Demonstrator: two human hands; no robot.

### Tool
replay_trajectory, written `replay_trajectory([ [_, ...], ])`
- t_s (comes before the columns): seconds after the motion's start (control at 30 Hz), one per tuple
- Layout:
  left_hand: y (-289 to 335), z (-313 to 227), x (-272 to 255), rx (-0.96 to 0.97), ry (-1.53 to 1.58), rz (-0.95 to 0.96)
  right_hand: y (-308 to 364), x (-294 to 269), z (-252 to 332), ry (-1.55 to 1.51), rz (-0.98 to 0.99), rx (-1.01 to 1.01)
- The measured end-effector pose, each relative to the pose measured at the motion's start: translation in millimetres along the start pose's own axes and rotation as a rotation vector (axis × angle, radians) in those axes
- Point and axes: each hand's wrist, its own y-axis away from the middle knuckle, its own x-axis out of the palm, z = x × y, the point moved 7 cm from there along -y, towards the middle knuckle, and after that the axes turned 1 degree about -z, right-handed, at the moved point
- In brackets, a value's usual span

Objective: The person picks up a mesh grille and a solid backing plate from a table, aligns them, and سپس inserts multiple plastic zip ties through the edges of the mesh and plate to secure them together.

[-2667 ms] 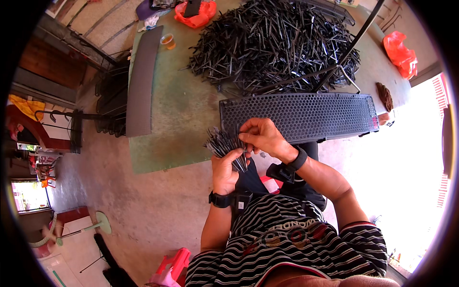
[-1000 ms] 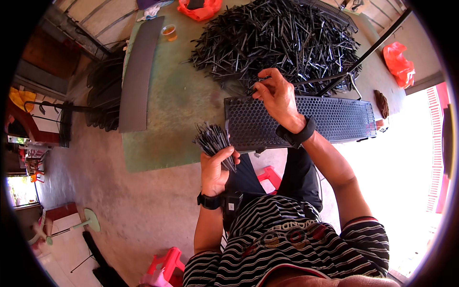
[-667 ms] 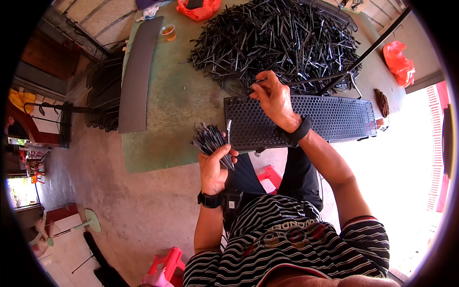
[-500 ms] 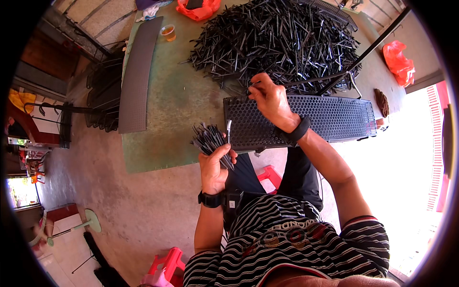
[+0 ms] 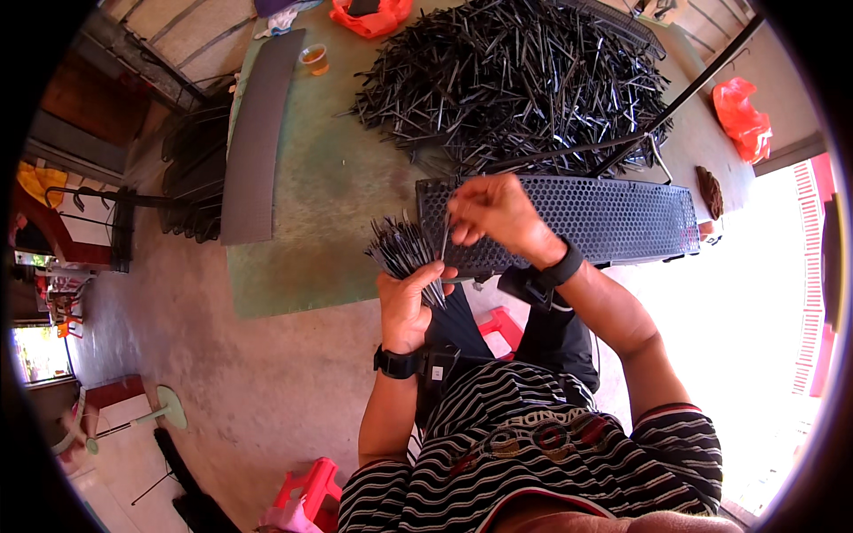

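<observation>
My left hand is closed around a fanned bundle of thin black strips, their upper ends spread apart. One single strip stands beside the bundle, its lower end at my left thumb. The fingers of my right hand are pinched at that strip's upper end, over the left part of a black perforated panel. A large heap of loose black strips lies on the green table behind the panel.
A long dark grey board lies along the table's left side, near a cup of amber liquid. Red plastic bags sit at the right and far edges. A dark rod slants over the heap. Below are red stools.
My right hand has come down and nearer from the heap's edge to the strip beside my left hand. The left hand with its bundle has shifted slightly right.
</observation>
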Motion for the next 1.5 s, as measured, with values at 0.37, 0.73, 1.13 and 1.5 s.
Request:
replay_trajectory([
  [0.37,-3.4,-0.6,-15.7,0.011,-0.028,-0.008,-7.0,-39.3,34.3,0.424,-0.374,-0.485],
  [0.73,-6.5,3.0,-17.4,-0.010,-0.007,0.002,-14.7,-24.6,17.7,0.796,-0.220,-0.684],
  [1.13,-2.3,-2.7,-11.4,0.007,-0.060,-0.023,-0.7,15.0,2.3,0.153,0.046,0.019],
  [1.5,-2.6,-5.1,-25.6,0.018,0.004,-0.017,2.5,-1.3,48.0,0.479,-0.348,-0.666],
])
